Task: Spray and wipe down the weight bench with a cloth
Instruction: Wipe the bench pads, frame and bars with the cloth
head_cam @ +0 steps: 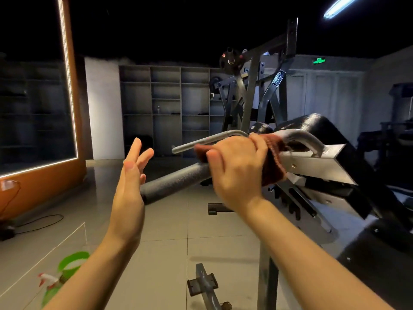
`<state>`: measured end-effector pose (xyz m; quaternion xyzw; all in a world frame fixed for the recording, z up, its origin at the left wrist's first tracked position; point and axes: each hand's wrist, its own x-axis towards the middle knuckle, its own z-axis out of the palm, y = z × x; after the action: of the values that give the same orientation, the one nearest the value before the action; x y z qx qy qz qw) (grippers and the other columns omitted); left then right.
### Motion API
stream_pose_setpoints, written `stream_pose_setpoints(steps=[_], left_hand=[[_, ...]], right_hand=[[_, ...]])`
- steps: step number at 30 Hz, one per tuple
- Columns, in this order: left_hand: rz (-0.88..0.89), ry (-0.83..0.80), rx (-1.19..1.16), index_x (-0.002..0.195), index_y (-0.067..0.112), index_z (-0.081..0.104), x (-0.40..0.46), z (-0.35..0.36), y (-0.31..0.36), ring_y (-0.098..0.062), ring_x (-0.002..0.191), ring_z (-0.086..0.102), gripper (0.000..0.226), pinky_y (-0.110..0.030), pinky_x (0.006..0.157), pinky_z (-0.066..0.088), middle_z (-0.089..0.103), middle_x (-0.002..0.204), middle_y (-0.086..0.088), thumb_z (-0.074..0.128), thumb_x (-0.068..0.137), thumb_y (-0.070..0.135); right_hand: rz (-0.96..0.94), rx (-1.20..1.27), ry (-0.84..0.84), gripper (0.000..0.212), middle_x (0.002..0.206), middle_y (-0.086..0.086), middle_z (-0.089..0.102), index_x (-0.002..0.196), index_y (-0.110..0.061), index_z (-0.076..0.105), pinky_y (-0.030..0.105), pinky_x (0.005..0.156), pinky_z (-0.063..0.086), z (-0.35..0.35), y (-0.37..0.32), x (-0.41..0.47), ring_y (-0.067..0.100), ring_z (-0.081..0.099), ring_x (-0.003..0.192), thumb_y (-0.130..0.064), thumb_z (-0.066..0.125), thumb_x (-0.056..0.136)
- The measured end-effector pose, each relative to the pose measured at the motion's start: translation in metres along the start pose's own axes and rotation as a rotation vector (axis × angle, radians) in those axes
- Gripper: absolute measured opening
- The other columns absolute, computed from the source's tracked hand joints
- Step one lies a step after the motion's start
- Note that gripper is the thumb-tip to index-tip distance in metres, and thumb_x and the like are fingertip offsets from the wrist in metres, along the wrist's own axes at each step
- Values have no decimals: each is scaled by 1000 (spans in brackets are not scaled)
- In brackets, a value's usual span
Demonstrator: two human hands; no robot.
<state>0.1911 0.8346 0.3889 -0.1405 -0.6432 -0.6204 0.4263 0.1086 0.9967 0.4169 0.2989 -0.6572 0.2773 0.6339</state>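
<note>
Tiles (165, 220) underfoot, pale grey and glossy, and the room around them is dim: open shelving (165, 101) along the far wall, a glowing light strip (67, 70) edging an orange panel on the left, one tube lamp (339, 6) overhead and a green exit sign (319, 60) past the plate-loaded machine (250, 86). Up front is the weight bench (317, 130), its black pad tilted and rising to the right, its frame running from the near right toward the left. The right hand (237, 168) is clenched around a dark reddish cloth (273, 157), pressing it over the metal handle (214, 139), a bent grey bar whose long axis runs left to right with the free end pointing left. Just below it the foam roller (176, 182) slants down to the left. The left hand (131, 186) is empty, fingers spread loose and released, palm turned toward the roller, close to it though I can't tell whether it touches. Down at the lower left, a green spray bottle (67, 271) with a white and red trigger sits on a low ledge, partly behind the left forearm.
</note>
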Motion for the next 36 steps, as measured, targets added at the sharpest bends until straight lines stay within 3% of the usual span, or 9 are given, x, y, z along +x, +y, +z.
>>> stream_pose_setpoints(steps=[6, 11, 14, 21, 25, 28, 31, 33, 36], left_hand=[[-79, 6, -179, 144, 47, 32, -4, -1, 11, 2, 132, 41, 59, -35, 117, 27, 48, 142, 20, 22, 87, 60], [-47, -54, -92, 144, 48, 26, 1, -3, 12, 4, 136, 36, 49, -37, 119, 23, 39, 148, 19, 22, 97, 59], [-18, -109, -26, 146, 46, 25, 8, 0, 15, 12, 133, 33, 61, -28, 117, 20, 39, 146, 27, 21, 87, 61], [-2, -142, -17, 139, 52, 28, 10, -1, 13, 12, 135, 30, 54, -31, 120, 16, 37, 143, 33, 18, 87, 62], [7, -136, -42, 137, 53, 31, 12, 0, 9, 12, 135, 31, 53, -30, 119, 17, 39, 143, 31, 21, 87, 63], [5, -85, -79, 142, 46, 34, 13, 5, 5, 11, 133, 35, 57, -26, 115, 20, 44, 142, 26, 22, 89, 61], [6, -58, -92, 144, 43, 35, 10, 8, 5, 10, 132, 36, 50, -25, 114, 22, 44, 143, 24, 21, 97, 54], [2, -47, -93, 141, 46, 36, 8, 8, 7, 10, 132, 36, 41, -26, 115, 22, 44, 144, 23, 20, 103, 49], [-27, -41, -95, 137, 48, 35, 4, 8, 11, 10, 132, 36, 38, -27, 118, 20, 43, 144, 22, 16, 107, 37]], right_hand=[[-340, -117, -233, 44, 109, 1, 65, 115, -17, 67, 52, 107, 25, 22, -72, -34, 25, 57, 107, -47, 42, 96], [-462, -113, -214, 53, 118, 4, 64, 126, -20, 64, 48, 106, 29, 9, -28, -20, 26, 56, 113, -51, 30, 100], [-354, -78, -212, 50, 117, 1, 62, 125, -24, 57, 43, 111, 22, -10, 10, -4, 22, 51, 114, -54, 25, 100], [-54, -100, -226, 40, 92, -16, 53, 93, -28, 58, 37, 107, 21, -48, 92, 29, 5, 45, 93, -57, 31, 95], [293, -198, -135, 53, 91, 0, 58, 93, -16, 60, 33, 88, 29, -65, 124, 37, 15, 45, 89, -52, 21, 96], [507, -169, -60, 43, 88, 2, 57, 82, -17, 52, 39, 97, 31, -57, 115, 41, 21, 48, 90, -43, 21, 97], [449, -68, 43, 36, 91, -7, 53, 81, -22, 48, 48, 116, 18, -37, 85, 30, 24, 52, 107, -42, 24, 97], [381, 7, 75, 32, 98, -10, 56, 85, -23, 53, 48, 119, 6, -23, 54, 19, 20, 46, 123, -37, 28, 99], [269, 95, 52, 33, 102, -6, 64, 89, -20, 63, 49, 119, 4, -4, -5, -2, 18, 46, 126, -33, 34, 99]])
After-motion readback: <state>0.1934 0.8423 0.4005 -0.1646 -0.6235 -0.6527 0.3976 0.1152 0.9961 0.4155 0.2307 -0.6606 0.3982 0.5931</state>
